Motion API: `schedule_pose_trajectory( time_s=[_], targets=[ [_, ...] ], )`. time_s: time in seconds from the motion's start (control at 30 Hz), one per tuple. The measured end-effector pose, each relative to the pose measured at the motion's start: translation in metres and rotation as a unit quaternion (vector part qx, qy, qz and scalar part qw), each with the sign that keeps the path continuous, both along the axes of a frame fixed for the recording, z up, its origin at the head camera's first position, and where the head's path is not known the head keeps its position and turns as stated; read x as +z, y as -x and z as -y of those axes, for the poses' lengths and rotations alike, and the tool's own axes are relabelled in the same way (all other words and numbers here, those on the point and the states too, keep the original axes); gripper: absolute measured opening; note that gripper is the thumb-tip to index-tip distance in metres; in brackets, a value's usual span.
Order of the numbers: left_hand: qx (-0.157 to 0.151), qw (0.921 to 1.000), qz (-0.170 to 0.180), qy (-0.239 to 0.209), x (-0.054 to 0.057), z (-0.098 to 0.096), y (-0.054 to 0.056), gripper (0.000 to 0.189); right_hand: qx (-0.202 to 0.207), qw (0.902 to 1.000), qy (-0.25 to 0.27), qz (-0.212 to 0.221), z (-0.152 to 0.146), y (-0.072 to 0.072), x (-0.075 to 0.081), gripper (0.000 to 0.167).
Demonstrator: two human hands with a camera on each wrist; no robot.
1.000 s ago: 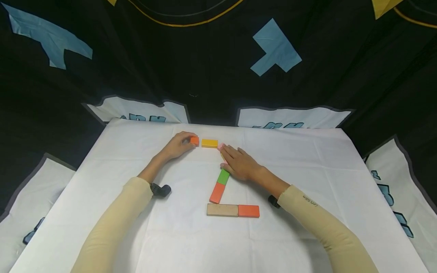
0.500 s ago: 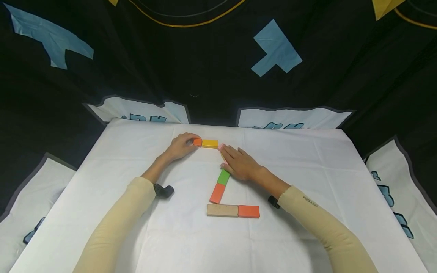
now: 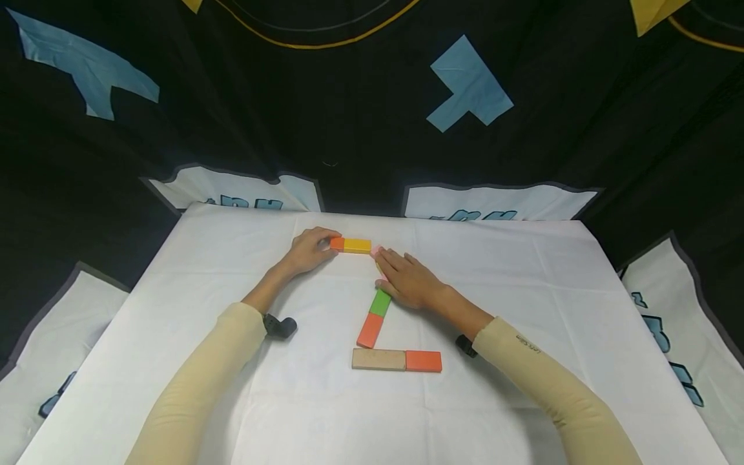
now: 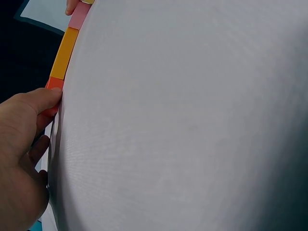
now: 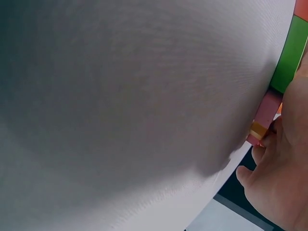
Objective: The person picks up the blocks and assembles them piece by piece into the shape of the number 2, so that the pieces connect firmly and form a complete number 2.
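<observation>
In the head view my left hand (image 3: 309,249) pinches a small orange block (image 3: 337,245) between thumb and fingers. That block's end meets a yellow block (image 3: 357,246) in the far row. My right hand (image 3: 413,279) lies with fairly straight fingers over the pink blocks (image 5: 268,109) at the bend, hiding much of them. A thin yellow piece (image 5: 259,129) shows among the pink in the right wrist view. Just below the right thumb sits a green block (image 3: 380,302), followed by a red-orange block (image 3: 370,330) in a slanted line.
Nearer the body, a plain wooden block (image 3: 378,359) and another red-orange block (image 3: 423,361) lie end to end in a row. All lie on a white-covered table (image 3: 325,413). A dark curtain (image 3: 349,116) hangs behind its far edge.
My left hand has slid the orange block to the right, closing the gap to the yellow block. The right hand has stayed in place.
</observation>
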State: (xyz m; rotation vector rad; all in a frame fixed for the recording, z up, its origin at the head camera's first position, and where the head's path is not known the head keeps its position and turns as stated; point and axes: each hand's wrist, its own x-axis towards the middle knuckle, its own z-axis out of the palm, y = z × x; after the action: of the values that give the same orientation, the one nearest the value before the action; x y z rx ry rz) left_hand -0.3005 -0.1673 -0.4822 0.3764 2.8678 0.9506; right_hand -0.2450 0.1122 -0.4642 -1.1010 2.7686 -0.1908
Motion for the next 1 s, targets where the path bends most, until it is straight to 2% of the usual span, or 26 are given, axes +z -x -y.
schedule_pose_trajectory(
  time_s=[0.57,0.83,1.0],
  targets=[
    [-0.005,0.9998,-0.005,0.018,-0.0031,-0.0014,0.0034,0.045,-0.009,1.0,-0.001,0.001,-0.0014,0.0039,-0.0076,0.07],
    [0.0,0.9999,0.005,0.013,0.0018,-0.0018,0.0002,0.049,-0.006,0.9996,0.026,0.014,-0.0024,0.0049,-0.0082,0.071],
    [0.007,0.9998,0.017,-0.011,0.0064,0.001,-0.0022,0.052,-0.009,0.9988,0.047,0.014,-0.006,0.0046,-0.0034,0.071]
  ],
)
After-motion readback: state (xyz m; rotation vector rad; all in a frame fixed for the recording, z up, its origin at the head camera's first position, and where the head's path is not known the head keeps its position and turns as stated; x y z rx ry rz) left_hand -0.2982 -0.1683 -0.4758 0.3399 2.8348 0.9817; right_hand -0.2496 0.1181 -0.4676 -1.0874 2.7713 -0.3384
